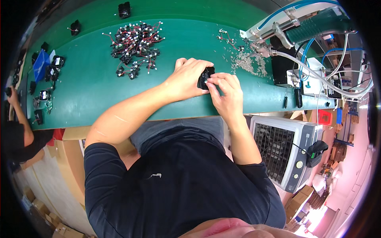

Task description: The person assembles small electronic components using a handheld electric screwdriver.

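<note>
My left hand [189, 78] is closed around a small black plastic housing [205, 76], holding it above the green table near the front edge. The fingertips of my right hand [227, 90] are pinched together against the right side of this housing. A tiny pale spot shows at those fingertips, too small to name. Beyond my left hand lies a heap of small black parts with red wires and white connectors [137, 44]. To the right of my hands, many small silvery screws [251, 64] are scattered.
A machine with a green-handled tool [321, 27] and hoses [317, 75] stands at the right. A screwdriver [285, 101] lies below it. At the left are a blue bin [41, 65], black housings [51, 72] and another person's arm [22, 115]. An air cooler [281, 152] stands under the edge.
</note>
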A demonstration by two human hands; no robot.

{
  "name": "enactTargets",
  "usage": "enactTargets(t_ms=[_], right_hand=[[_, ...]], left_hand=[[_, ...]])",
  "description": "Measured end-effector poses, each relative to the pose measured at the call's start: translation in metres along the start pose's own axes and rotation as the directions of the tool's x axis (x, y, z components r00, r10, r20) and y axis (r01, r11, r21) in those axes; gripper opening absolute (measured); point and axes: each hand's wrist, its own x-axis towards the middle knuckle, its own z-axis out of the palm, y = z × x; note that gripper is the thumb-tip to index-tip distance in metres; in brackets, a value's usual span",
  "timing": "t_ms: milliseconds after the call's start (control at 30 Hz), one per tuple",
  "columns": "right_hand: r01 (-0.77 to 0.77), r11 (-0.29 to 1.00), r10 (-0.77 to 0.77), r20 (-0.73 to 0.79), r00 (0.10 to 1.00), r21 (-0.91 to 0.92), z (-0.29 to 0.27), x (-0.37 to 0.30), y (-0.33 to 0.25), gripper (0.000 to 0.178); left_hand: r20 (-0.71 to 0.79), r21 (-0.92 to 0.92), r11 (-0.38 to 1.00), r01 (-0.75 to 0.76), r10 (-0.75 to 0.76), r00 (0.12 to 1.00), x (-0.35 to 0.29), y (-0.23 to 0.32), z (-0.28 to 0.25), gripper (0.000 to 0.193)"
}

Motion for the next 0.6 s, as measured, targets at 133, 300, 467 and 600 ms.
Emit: enactTargets(t_ms=[133, 300, 467, 600], right_hand=[[-0.057, 0.998, 0.057, 0.018, 0.998, -0.037, 0.000, -0.004, -0.001, 0.016], [-0.080, 0.996, 0.081, 0.036, 0.996, -0.043, 0.000, -0.003, 0.000, 0.015], [-0.194, 0.970, 0.213, 0.132, 0.968, -0.146, -0.001, 0.005, -0.010, 0.014], [-0.314, 0.949, 0.313, 0.267, 0.912, -0.038, -0.008, 0.009, -0.006, 0.020]], left_hand=[[-0.003, 0.037, 0.999, -0.011, 0.012, 1.000, -0.001, -0.001, 0.001, 0.079], [0.019, 0.037, 0.999, -0.011, 0.011, 1.000, 0.000, 0.002, -0.002, 0.080], [-0.004, 0.034, 0.999, -0.028, 0.028, 1.000, 0.000, 0.002, -0.003, 0.082], [-0.023, 0.001, 1.000, -0.023, 0.023, 0.999, 0.000, 0.000, -0.004, 0.085]])
